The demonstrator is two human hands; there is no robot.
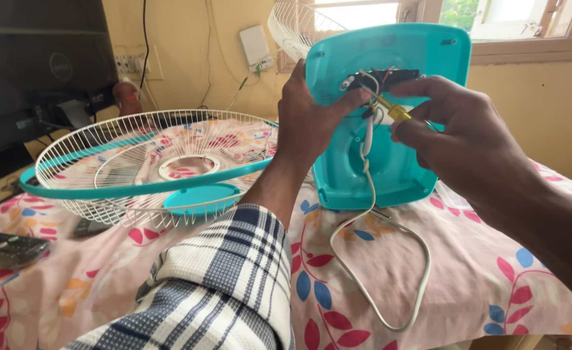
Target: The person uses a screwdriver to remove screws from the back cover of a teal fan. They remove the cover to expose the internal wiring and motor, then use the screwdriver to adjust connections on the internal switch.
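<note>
My left hand (306,120) grips the teal fan base (389,116), which I hold tipped up on its edge on the flowered cloth (487,272), its hollow underside facing me. My fingers are clamped over its left rim, the thumb pressed in beside the opening near the top. The base is smooth, glossy plastic, a rounded slab with a moulded recess, and in that opening sit a dark switch block and thin coloured wires. My right hand (457,139), to the right of the base, has its fingers pinched together on a small screwdriver (389,109) with a clear yellow handle, the tip pointing into the opening. A white round cord (389,259) hangs from the opening and loops loosely over the cloth below the base. Left of the base lies a domed white wire fan guard (137,162) with a teal plastic ring. My checked sleeve (227,279) lies below it.
</note>
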